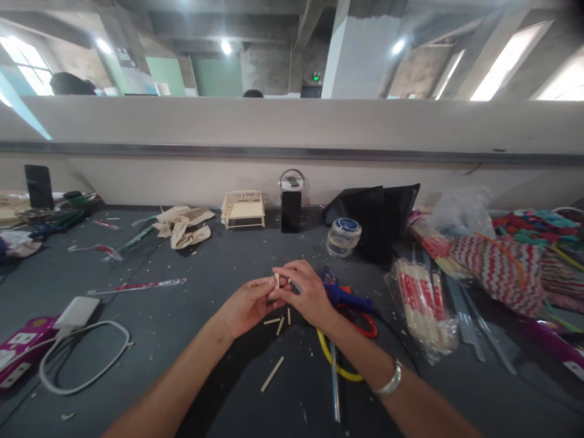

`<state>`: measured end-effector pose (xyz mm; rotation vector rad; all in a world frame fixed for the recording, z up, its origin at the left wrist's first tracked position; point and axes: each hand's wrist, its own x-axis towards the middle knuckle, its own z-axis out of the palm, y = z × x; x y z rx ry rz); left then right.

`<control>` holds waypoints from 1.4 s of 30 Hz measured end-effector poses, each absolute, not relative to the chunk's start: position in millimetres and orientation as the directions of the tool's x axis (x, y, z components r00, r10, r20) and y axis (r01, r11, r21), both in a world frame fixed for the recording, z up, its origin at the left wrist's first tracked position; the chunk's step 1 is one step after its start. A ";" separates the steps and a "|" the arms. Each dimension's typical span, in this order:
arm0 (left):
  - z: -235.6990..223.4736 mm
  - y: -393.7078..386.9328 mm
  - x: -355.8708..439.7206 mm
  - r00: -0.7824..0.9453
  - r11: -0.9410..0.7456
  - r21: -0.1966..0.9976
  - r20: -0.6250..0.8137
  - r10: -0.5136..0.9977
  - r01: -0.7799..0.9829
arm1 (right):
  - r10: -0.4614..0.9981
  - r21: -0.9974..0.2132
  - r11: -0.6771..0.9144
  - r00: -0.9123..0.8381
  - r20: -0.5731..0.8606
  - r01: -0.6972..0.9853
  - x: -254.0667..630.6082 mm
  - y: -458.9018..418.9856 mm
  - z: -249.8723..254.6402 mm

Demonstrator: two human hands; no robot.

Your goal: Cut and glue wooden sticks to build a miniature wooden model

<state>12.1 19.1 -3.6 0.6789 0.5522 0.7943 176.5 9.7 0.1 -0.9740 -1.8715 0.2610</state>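
Note:
My left hand (249, 304) and my right hand (310, 295) meet above the middle of the dark table. Between their fingertips is a short wooden stick (277, 281), held roughly upright; both hands pinch at it, and the fingers partly hide it. Just below the hands lie several short cut stick pieces (280, 326), and closer to me a longer wooden stick (272, 374). Right of my right hand is a blue glue gun (349, 298), with a red and yellow handled tool (326, 350) partly under my right forearm.
Along the back stand a miniature wooden bench (243, 210), a phone (291, 212) and a lidded clear jar (344, 237). A bag of wooden sticks (424, 307) and metal rulers (465, 322) lie right. At left are a power strip (27, 347) with a white cable and crumpled cloth (185, 225).

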 end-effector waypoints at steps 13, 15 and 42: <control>0.3 14.9 7.3 0.652 0.534 0.711 -0.139 0.745 -0.458 | 0.718 -0.589 0.676 -0.217 0.661 0.442 170.0 5.0 3.0; 2.5 14.4 6.5 0.634 0.521 0.726 -0.151 0.758 -0.449 | 0.720 -0.585 0.674 -0.227 0.656 0.452 170.2 3.9 4.7; 11.8 13.2 -2.6 0.626 0.512 0.768 -0.191 0.757 -0.385 | 0.694 -0.545 0.700 -0.261 0.671 0.461 169.0 1.4 5.3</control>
